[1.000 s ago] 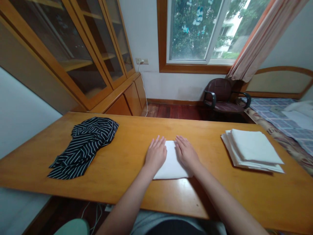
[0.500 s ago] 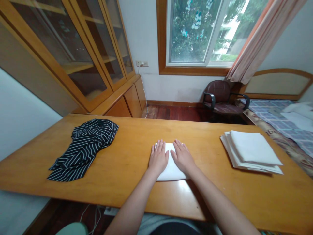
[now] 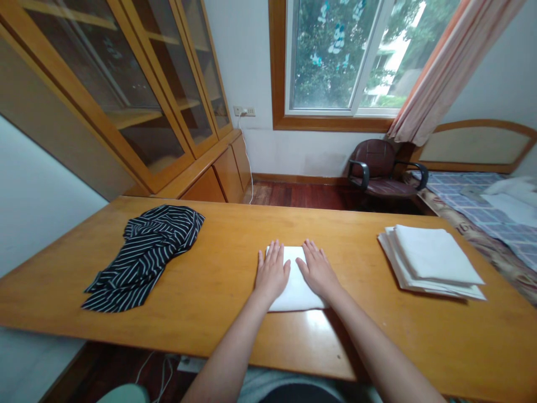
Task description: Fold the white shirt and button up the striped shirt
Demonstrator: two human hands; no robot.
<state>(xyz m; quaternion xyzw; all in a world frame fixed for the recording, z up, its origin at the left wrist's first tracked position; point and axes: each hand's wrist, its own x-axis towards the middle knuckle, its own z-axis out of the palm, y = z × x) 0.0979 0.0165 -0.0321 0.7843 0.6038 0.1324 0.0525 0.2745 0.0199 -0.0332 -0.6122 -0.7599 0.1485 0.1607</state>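
Observation:
A folded white cloth (image 3: pixel 297 291) lies flat on the wooden table (image 3: pixel 210 291), close to its front edge. My left hand (image 3: pixel 272 272) rests palm down on the left part of the cloth, fingers stretched away from me. Over the cloth's right side, my right hand (image 3: pixel 319 270) lies flat with its fingers out too. Between the two hands a strip of white fabric shows; the parts under the palms are hidden. Neither hand grips anything.
To the right sits a stack of folded white cloths (image 3: pixel 436 254). A crumpled black-and-white striped garment (image 3: pixel 146 254) is on the left. Beyond the table are a glass-fronted cabinet (image 3: pixel 184 151), an armchair (image 3: pixel 380 168) and a bed (image 3: pixel 470 196).
My right hand has slid slightly to the right on the cloth, widening the gap between my hands. My left hand has stayed almost in place.

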